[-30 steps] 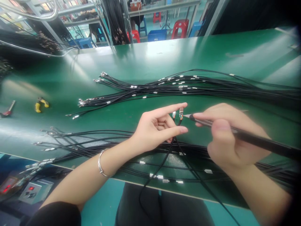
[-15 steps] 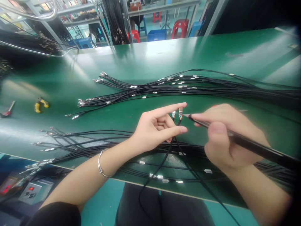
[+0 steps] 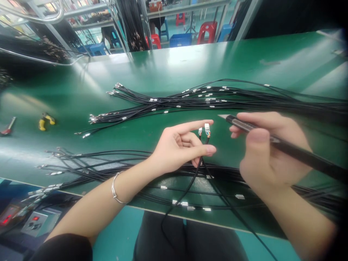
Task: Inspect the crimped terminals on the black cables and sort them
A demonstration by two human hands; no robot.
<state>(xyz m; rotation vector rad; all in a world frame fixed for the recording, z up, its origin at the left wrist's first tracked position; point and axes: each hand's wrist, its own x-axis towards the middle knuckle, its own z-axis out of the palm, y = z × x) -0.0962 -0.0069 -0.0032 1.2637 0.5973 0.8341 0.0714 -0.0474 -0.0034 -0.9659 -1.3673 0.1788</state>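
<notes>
Connectors point(image 3: 207, 128) with coloured wires showing at their bases stand nearly upright, side by side, over the middle of the green counter point(image 3: 244, 61). They terminate two black cables point(image 3: 194, 176), which cross just below the left hand point(image 3: 181, 150) and run down past the near edge of the counter. Left grip: closed on the cables, thumb in front, curled fingers behind. The index finger extends along the tops of the connectors; whether it touches them cannot be told. Right grip: closed around a dark, pen-like knife point(image 3: 250, 127), its pointed blade directed at the connectors and standing apart from them, near the index fingertip.

Beneath both hands, the near cable bundle point(image 3: 223, 170) lies lengthwise on the counter; the left forearm and right hand cover parts of it. Beyond the hands, a parallel far cable bundle point(image 3: 165, 102) carries white tags, its tipped ends fanned out toward the left. Farther left on the counter lie a yellow-handled tool point(image 3: 42, 124) and a red-handled tool point(image 3: 8, 129). Below the near left edge stands a control box point(image 3: 40, 222) with a red display. Behind the counter, hanging cables point(image 3: 135, 27) partly obstruct the view; a red stool point(image 3: 207, 33) and a blue bin point(image 3: 180, 40) stand farther back.
</notes>
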